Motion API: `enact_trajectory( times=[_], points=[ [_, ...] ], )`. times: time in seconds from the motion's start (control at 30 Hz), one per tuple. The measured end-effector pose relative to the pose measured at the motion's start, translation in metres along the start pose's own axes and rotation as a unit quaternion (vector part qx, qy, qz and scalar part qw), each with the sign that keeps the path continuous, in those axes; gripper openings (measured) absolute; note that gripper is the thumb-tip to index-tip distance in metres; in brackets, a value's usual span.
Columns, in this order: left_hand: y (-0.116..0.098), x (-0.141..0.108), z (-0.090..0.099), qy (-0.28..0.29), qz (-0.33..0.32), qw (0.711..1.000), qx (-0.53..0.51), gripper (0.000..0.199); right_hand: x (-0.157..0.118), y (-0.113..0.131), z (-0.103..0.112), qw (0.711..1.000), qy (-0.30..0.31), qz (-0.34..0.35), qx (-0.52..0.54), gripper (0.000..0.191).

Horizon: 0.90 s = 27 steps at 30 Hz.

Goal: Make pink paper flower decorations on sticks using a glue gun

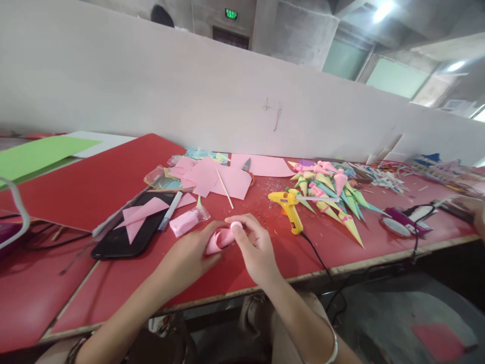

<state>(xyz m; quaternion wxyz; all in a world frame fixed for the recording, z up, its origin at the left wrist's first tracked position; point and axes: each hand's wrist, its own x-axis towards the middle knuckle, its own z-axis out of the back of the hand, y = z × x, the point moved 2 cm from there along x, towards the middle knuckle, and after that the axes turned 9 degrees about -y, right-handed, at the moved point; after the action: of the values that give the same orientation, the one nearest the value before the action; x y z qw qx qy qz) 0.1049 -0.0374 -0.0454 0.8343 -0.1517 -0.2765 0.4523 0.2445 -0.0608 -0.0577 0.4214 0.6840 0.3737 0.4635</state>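
Note:
My left hand (197, 248) is closed around a piece of pink paper (216, 241) that is curled into a cone-like roll. With thumb and fingers, my right hand (255, 246) pinches the roll's right end, where a small pale pink round bit (236, 226) shows; I cannot tell what it is. Just beyond my left hand lies a soft pink lump in clear wrapping (185, 222). A yellow glue gun (291, 210) rests to the right of my right hand, its nozzle pointing left. Loose pink paper sheets (231, 182) and a thin white stick (225, 188) are beyond both hands.
Finished-looking coloured paper cones (333, 187) are heaped at right. A black tray (131, 237) holds pink paper pieces, beside a marker-like stick (170, 210). Scissors (248, 167) lie among the paper. The glue gun's cord (318, 257) drops over the table edge. A white partition (212, 91) stands behind.

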Motion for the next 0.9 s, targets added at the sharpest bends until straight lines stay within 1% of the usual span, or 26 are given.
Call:
enact_trajectory(
  times=[0.1, 0.17, 0.2, 0.3, 0.37, 0.47, 0.67, 0.8, 0.9],
  points=[
    [-0.003, 0.0, 0.003, -0.001, 0.032, 0.999, -0.003, 0.02, 0.002, -0.004, 0.003, 0.996, -0.023, -0.053, 0.062, 0.016],
    [-0.004, 0.0, 0.004, -0.01, 0.036, 0.999, 0.001, 0.016, 0.004, -0.006, 0.007, 0.991, -0.045, -0.084, 0.092, 0.017],
    [-0.004, 0.0, 0.005, -0.016, 0.035, 0.999, 0.003, 0.015, 0.004, -0.006, 0.008, 0.99, -0.052, -0.088, 0.094, 0.016],
    [-0.002, 0.0, 0.005, -0.031, 0.032, 0.999, 0.006, 0.012, 0.004, -0.001, 0.008, 0.995, -0.045, -0.063, 0.067, 0.016],
    [0.0, 0.0, 0.004, -0.032, 0.031, 0.999, 0.002, 0.01, 0.003, 0.004, 0.007, 0.998, -0.026, -0.038, 0.047, 0.018],
    [0.003, -0.001, 0.002, -0.03, 0.038, 0.999, -0.007, 0.01, 0.001, 0.007, 0.005, 0.999, -0.011, -0.014, 0.036, 0.015],
    [0.0, -0.001, 0.004, -0.049, 0.02, 0.999, 0.007, 0.011, 0.0, 0.003, 0.005, 0.999, 0.001, 0.026, 0.043, 0.013],
    [-0.002, 0.0, 0.004, -0.051, 0.017, 0.999, -0.006, 0.013, -0.002, 0.0, 0.003, 0.999, 0.006, 0.036, 0.035, 0.015],
    [-0.001, -0.001, 0.004, -0.06, 0.036, 0.997, -0.027, 0.013, -0.003, -0.002, 0.001, 0.999, 0.009, 0.042, 0.021, 0.014]
  ],
)
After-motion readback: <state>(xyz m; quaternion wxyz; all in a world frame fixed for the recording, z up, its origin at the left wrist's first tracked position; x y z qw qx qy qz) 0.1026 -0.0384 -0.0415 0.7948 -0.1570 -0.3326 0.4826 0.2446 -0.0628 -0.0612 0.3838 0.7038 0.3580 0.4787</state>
